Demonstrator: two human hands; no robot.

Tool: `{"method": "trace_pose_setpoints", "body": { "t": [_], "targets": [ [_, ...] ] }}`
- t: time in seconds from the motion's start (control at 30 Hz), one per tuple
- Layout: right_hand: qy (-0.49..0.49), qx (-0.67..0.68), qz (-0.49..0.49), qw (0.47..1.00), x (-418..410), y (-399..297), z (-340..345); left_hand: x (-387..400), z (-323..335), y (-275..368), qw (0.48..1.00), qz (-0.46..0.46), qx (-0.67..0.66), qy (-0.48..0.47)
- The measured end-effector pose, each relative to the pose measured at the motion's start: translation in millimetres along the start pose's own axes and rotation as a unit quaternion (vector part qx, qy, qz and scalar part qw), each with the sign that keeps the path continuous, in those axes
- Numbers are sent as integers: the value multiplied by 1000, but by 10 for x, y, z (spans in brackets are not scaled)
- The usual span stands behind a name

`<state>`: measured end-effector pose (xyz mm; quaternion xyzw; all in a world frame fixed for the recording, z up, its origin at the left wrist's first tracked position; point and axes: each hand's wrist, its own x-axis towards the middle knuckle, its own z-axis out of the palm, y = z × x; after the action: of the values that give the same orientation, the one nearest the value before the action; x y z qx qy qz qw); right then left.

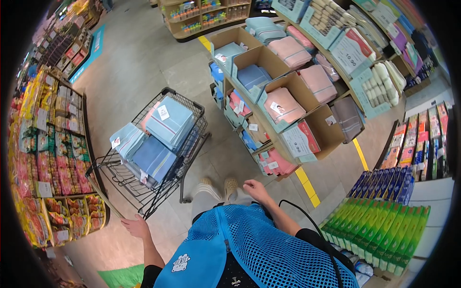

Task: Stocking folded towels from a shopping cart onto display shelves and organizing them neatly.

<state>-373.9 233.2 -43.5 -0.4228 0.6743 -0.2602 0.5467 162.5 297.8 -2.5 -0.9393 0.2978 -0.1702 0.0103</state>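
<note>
My left hand (135, 226) rests at the end of the handle bar of a black wire shopping cart (164, 198); whether its fingers close around the bar is not clear. Folded towels fill part of the cart: a light blue stack (169, 117), a paler blue one (129, 140) at the left and a dark blue one (155, 158) in front. Some carry white tags. My right hand (256, 190) hangs before my body with its fingers loosely curled, touching no goods. Right of the cart, cardboard display boxes hold a folded blue towel (254, 77) and a pink towel (284, 104).
Packaged snacks fill a shelf (86, 144) along the left. At the right are green boxed packs (378, 230) and dark blue boxes (381, 185). A wooden shelf unit (216, 18) stands farther ahead. Yellow tape (308, 187) marks the grey floor (144, 57) beside the towel display.
</note>
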Motion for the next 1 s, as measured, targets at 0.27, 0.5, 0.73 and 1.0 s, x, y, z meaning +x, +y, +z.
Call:
{"method": "trace_pose_setpoints", "body": {
  "t": [0.27, 0.5, 0.73, 1.0],
  "targets": [
    [35, 2, 13, 999, -6, 161, 298, 465, 225, -79, 1000, -5, 27, 6],
    [54, -23, -6, 998, -66, 10, 786, 954, 125, 75, 996, 82, -14, -18],
    [3, -14, 2, 1000, -276, -99, 1494, 1523, 163, 54, 985, 134, -83, -67],
    [54, 30, 31, 998, -483, -7, 2069, 1445, 302, 380, 923, 347, -152, -71]
  ]
}}
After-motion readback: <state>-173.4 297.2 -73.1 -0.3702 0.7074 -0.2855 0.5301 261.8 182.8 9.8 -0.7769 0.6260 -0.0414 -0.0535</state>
